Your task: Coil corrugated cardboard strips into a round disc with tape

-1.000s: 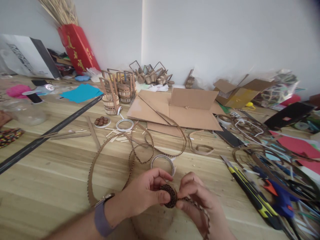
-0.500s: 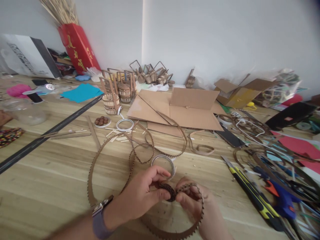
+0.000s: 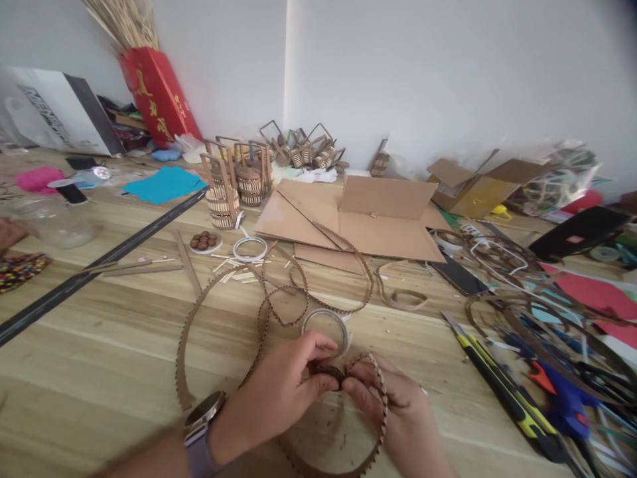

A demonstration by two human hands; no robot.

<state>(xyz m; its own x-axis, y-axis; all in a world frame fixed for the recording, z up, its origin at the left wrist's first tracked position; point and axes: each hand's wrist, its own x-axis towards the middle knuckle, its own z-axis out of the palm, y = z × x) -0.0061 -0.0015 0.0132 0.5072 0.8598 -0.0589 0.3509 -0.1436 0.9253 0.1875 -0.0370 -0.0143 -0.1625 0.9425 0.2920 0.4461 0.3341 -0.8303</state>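
Note:
My left hand [image 3: 279,385], with a watch on its wrist, grips a small dark coil [image 3: 326,370] wound from a brown corrugated cardboard strip. Just right of it, my right hand [image 3: 398,405] pinches the same kind of corrugated strip [image 3: 384,405] where it meets the coil. From there the strip curves round in a large loop below my hands. More long loops of ridged strip [image 3: 185,332] lie on the table to the left and ahead. A tape roll [image 3: 344,335] lies flat just beyond my fingers.
A yellow-black utility knife [image 3: 507,385] and a blue glue gun [image 3: 567,411] lie at right. Flat cardboard [image 3: 393,232] is ahead, with small woven buckets [image 3: 223,207] to its left. Brown beads [image 3: 203,241] sit on a round base. A dark strip [image 3: 104,255] crosses the left side.
My right hand has turned, and the strip loop beside it has shifted left. The coil in my left fingers has tilted and shows less of its face.

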